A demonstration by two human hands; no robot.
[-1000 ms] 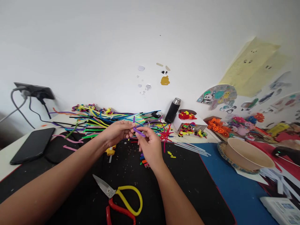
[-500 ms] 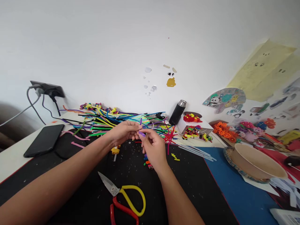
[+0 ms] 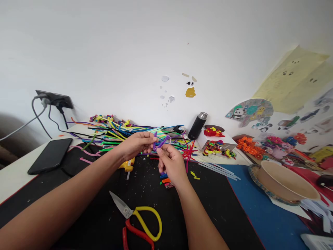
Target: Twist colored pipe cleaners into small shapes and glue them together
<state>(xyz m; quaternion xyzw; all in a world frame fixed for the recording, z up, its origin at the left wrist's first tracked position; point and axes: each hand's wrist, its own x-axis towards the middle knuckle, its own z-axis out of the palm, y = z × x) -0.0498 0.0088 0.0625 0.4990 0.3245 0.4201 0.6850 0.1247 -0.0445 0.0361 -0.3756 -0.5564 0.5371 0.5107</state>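
Observation:
A bent purple pipe cleaner (image 3: 161,143) is held between both hands over the back of the black mat (image 3: 140,187). My left hand (image 3: 139,145) pinches its left part between thumb and fingers. At its right part, my right hand (image 3: 170,161) grips with thumb and index finger. Just behind the hands lies a heap of coloured pipe cleaners (image 3: 111,135). A yellow glue gun (image 3: 128,166) rests below my left hand, partly hidden by the forearm. Short blue and orange pieces (image 3: 165,180) lie beside my right hand.
Scissors (image 3: 135,217) with red and yellow handles lie open at the front. A phone (image 3: 50,156) is at left. A black bottle (image 3: 197,125), translucent sticks (image 3: 220,170) and a beige bowl (image 3: 288,180) are to the right. Yellow pieces (image 3: 194,175) lie on the mat.
The purple pipe cleaner now shows as a folded loop between the fingertips, and my right hand's fingers have shifted slightly down. More of the glue gun is visible.

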